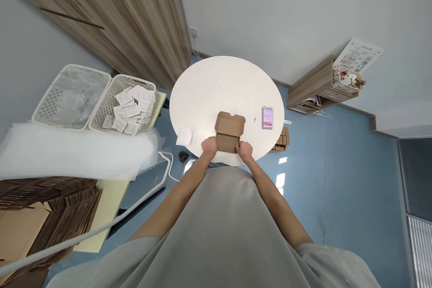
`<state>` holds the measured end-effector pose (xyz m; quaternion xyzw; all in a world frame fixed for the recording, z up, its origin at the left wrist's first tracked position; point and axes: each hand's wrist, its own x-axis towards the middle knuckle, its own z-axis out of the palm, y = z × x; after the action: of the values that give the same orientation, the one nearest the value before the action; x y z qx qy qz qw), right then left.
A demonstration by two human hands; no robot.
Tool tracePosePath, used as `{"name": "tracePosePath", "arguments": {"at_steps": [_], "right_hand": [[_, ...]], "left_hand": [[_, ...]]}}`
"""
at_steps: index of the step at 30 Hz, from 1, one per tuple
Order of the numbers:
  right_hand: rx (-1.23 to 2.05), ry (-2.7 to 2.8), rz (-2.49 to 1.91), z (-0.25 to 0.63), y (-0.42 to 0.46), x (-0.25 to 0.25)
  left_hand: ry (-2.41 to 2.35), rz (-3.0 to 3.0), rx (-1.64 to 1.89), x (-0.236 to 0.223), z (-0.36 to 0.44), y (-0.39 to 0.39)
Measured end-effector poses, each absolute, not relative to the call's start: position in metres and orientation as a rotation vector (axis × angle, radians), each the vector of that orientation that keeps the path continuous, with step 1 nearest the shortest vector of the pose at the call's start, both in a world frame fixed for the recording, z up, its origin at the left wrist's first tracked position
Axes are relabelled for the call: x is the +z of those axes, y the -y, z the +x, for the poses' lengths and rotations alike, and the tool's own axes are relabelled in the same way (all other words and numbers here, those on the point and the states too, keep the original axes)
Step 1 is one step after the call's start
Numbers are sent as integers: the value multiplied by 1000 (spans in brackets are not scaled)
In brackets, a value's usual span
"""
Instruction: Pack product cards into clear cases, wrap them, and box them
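Note:
A small brown cardboard box (228, 142) lies near the close edge of the round white table (216, 85), its lid raised and tilted away from me. My left hand (209, 145) is closed at the box's left side. At the opposite side my right hand (245, 149) is closed on the right wall. No contents show inside the box. To the left, at the table edge, sits a stack of thin white sheets (185, 136). A phone with a pinkish screen (267, 118) lies to the right of the box.
Left of me, a side table (103, 222) bears flattened cardboard boxes (67, 220), white foam wrap (77, 153) and a basket of paper slips (130, 108) beside a basket of clear plastic bags (72, 94). Small boxes (282, 140) stand below the table's right side. A white tube (111, 222) crosses the lower left.

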<state>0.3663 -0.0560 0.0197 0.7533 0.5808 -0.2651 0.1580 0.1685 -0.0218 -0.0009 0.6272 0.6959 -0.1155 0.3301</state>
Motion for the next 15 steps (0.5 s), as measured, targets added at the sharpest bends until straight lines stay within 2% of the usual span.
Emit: {"name": "tracePosePath", "arguments": {"at_steps": [6, 9, 13, 15], "right_hand": [[-763, -1674, 2119, 368, 58, 25], [-771, -1682, 2154, 373, 59, 30], [-817, -1669, 2302, 386, 67, 38], [-847, -1656, 2361, 391, 73, 41]], "left_hand": [[-1805, 1629, -293, 2, 169, 28], [-1823, 1605, -179, 4, 151, 28], [-2116, 1563, 81, 5, 99, 19], [-2319, 1416, 90, 5, 71, 13]]}}
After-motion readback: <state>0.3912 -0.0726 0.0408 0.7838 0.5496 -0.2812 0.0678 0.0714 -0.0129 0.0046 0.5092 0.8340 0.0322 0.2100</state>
